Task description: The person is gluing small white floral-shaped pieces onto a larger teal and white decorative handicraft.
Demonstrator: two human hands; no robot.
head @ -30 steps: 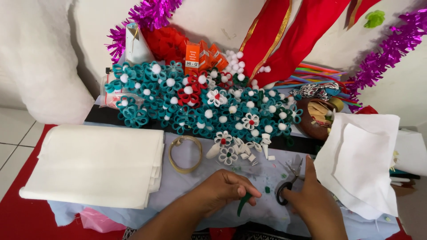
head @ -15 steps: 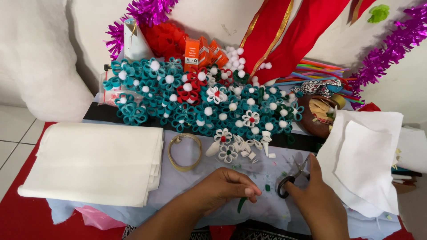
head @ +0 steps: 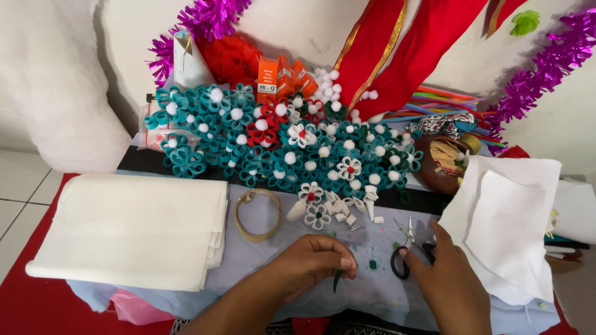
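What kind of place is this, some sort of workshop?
Probably a home craft corner for making decorations. A heap of teal and white felt flowers fills the table, tinsel hangs on the wall, and the right hand rests on scissors beside stacked white felt sheets.

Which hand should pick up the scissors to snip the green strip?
Probably the right hand: its fingers already rest on the black handles of the scissors. The left hand is busy pinching the green strip.
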